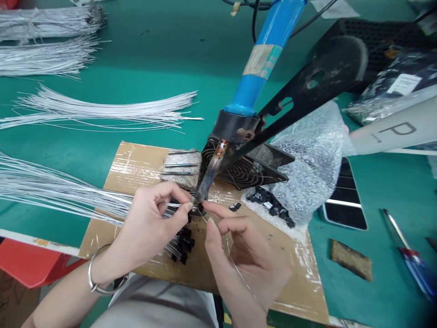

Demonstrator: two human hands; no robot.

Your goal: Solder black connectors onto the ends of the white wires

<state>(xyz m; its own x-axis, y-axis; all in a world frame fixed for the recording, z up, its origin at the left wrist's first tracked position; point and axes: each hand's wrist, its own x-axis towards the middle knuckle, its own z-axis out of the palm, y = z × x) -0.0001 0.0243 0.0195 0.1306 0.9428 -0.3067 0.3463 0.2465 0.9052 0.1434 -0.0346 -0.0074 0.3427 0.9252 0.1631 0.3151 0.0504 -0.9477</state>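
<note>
A blue-handled soldering iron (251, 84) is fixed in a black metal stand (300, 93), its hot end pointing down between my hands. My left hand (146, 223) is closed in a pinch on a thin white wire (173, 205) right beside the iron's tip; the wire's end is mostly hidden by the fingers. My right hand (247, 255) holds a thin strand of solder wire (238, 269), which crosses the palm and reaches up to the tip. Under my left hand lie white wires with small black blocks (184, 243) at their ends.
Cardboard (300, 282) lies under the work. A pad with metal rods (180, 166) sits left of the iron. Loose black blocks (269, 202) lie by bubble wrap (317, 150). A phone (344, 196), brown sponge (351, 259) and screwdriver (409, 259) are right; wire bundles (102, 107) left.
</note>
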